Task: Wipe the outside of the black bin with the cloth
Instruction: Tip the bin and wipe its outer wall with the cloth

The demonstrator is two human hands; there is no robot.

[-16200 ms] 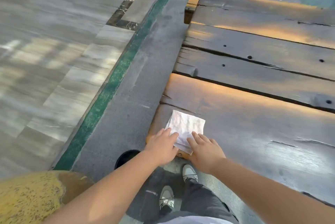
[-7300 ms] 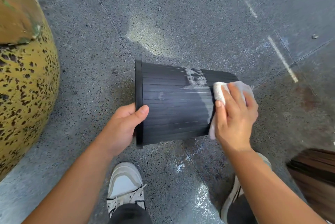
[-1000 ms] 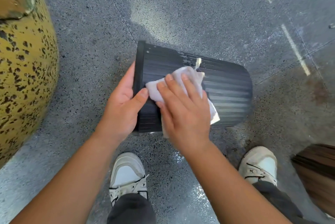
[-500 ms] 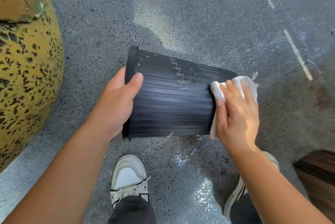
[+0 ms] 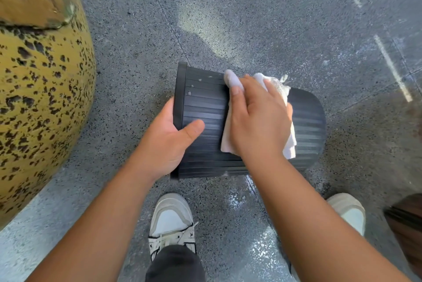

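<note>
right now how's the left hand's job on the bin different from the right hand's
The left hand grips the black bin bare at its rim end, thumb over the ribbed side; the right hand lies flat on the bin's middle.
The left hand touches the plastic directly; the right hand presses the white cloth between palm and bin.
Both rest on the bin, which lies on its side.

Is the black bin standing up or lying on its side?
On its side. The black bin has its ribbed wall facing up, its rim pointing sideways in the left hand.
</note>
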